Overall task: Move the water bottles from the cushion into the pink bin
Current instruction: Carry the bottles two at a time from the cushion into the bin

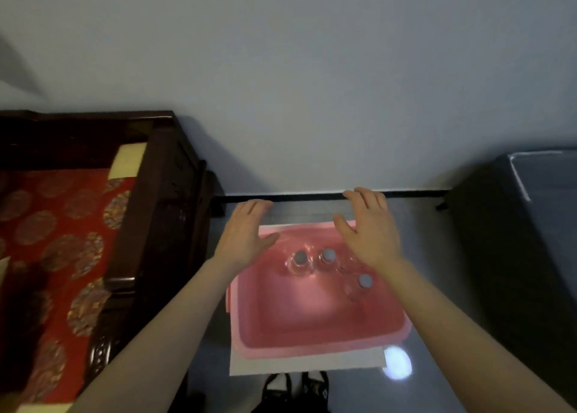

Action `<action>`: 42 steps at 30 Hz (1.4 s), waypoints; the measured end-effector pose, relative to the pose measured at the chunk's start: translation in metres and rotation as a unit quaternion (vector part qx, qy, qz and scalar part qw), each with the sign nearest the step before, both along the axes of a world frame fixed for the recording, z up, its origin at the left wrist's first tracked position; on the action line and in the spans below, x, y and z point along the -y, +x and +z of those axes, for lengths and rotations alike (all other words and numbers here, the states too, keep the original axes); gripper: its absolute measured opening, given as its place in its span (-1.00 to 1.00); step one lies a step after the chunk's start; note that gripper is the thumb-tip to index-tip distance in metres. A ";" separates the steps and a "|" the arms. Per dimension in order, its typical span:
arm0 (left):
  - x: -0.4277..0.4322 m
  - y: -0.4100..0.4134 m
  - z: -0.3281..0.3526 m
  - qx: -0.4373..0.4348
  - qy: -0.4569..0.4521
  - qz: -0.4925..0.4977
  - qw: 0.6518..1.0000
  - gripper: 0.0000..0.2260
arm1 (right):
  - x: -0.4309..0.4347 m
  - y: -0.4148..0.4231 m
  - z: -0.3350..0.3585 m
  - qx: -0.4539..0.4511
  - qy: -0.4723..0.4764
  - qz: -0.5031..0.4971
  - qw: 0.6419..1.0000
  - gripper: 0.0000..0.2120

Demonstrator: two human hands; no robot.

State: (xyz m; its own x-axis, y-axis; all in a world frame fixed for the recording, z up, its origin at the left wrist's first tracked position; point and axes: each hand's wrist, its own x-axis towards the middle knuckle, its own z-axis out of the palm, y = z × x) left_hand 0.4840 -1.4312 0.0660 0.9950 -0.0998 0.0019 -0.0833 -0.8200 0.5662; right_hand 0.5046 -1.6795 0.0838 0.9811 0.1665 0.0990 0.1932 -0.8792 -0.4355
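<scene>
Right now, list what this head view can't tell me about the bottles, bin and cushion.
- Bottles: clear bodies blur into the pink bin; only three grey caps show, so fill level is unreadable.
- Bin's far corners: covered by left hand and right hand.
- Red cushion: cut off by the left edge; any remaining bottles are unseen.

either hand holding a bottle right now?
No. The left hand and right hand hover open and empty above the pink bin, where three bottles stand upright.

I'm seeing a dark carved wooden bench frame (162,212) sitting left of the grey wall (312,69); a dark cabinet (515,241) is standing at the wall's right end.
</scene>
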 end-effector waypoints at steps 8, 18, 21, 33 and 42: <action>-0.115 -0.109 0.084 0.076 0.043 0.224 0.971 -0.32 | -0.105 -0.010 0.070 0.047 0.026 0.164 0.985 -0.46; -0.229 -0.349 0.131 0.111 -0.022 0.504 0.856 -0.38 | -0.274 -0.127 0.118 0.041 0.073 0.358 0.930 -0.47; -0.254 -0.437 0.137 0.117 -0.060 0.575 0.807 -0.38 | -0.326 -0.188 0.121 0.038 0.075 0.409 0.909 -0.48; -0.349 -0.715 0.145 0.189 -0.093 0.713 0.668 -0.42 | -0.516 -0.406 0.102 0.004 0.062 0.525 0.849 -0.54; -0.465 -0.806 0.131 0.156 -0.046 0.723 0.672 -0.34 | -0.665 -0.491 0.099 -0.004 0.062 0.581 0.812 -0.46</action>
State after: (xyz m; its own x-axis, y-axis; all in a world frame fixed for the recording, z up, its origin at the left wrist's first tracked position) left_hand -0.3222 -0.9659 0.1973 0.0016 0.9850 0.1724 0.6363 -0.1340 0.7597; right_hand 0.0137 -1.0148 0.1828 0.1700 0.9689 0.1799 0.8576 -0.0555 -0.5113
